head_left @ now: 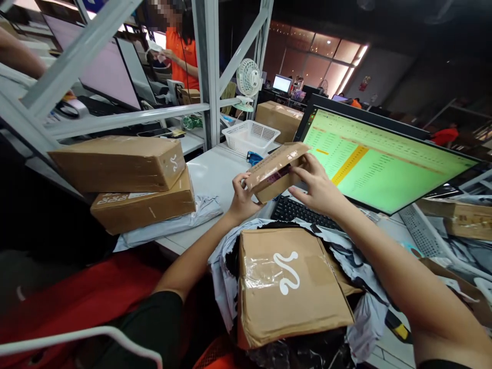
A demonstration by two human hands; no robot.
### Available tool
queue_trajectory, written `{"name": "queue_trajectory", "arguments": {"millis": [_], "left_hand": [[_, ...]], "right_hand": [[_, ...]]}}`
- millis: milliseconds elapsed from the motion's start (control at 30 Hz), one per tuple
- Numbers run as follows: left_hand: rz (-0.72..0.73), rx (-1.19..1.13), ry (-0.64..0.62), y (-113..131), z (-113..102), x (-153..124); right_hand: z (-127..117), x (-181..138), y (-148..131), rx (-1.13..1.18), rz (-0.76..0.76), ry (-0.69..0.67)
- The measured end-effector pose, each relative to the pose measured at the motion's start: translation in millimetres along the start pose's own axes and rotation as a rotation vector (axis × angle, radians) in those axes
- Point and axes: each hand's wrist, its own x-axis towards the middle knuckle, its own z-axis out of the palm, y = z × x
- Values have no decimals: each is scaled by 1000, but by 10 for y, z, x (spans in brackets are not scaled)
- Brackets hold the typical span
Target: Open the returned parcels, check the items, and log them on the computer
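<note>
Between my two hands, above the desk, is a small brown cardboard box (273, 166), tilted, with a dark gap along its side. My left hand (243, 200) grips its near left end, fingers wrapped round the corner. At the right end my right hand (315, 184) has its fingertips at the edge of the gap, the thumb lower down. Below them a larger cardboard box (307, 287) with a white squiggle logo and clear tape sits in a torn white-and-black plastic mailer (223, 287).
Two taped cardboard boxes (126, 161) are stacked at the left on a white plastic mailer (172, 224). Behind the hands stand a white basket (251, 137), a small fan (248, 78), a keyboard (303, 212) and a monitor (384, 154). A yellow-black cutter (397, 325) lies at right. Someone in orange (182, 56) stands beyond.
</note>
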Motion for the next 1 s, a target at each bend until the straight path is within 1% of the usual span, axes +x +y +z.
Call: {"name": "queue_trajectory", "arguments": {"millis": [67, 133, 200, 267, 300, 367, 467, 533, 633, 700, 867, 933, 1000], "left_hand": [[52, -30, -7, -12, -2, -76], [68, -38, 4, -50, -33, -120], [39, -5, 21, -89, -76, -139], [10, 34, 23, -115, -102, -149], [8, 38, 15, -122, -101, -157], [26, -3, -25, -122, -69, -187], [74, -115, -137, -94, 13, -257], [101, -153, -208, -65, 50, -296], [112, -157, -273, -31, 53, -305], [110, -157, -303, -24, 45, -287], [96, -177, -417, -31, 59, -269], [66, -176, -417, -23, 53, -270], [60, -196, -369, -17, 26, -252]], "right_hand": [[48, -59, -50, 33, -8, 51], [49, -142, -114, 70, 27, 131], [37, -204, -165, 86, 98, 215], [35, -229, -195, 77, 184, 263], [39, -229, -199, 59, 223, 250], [55, -214, -186, -13, 287, 154], [86, -182, -121, -115, 355, -21], [104, -169, -70, -129, 392, -60], [114, -167, -27, -169, 500, -60], [108, -170, -24, -198, 536, -57], [97, -184, -29, -189, 438, -84], [103, -191, -20, -171, 446, -64], [108, -197, -11, -150, 450, -28]]}}
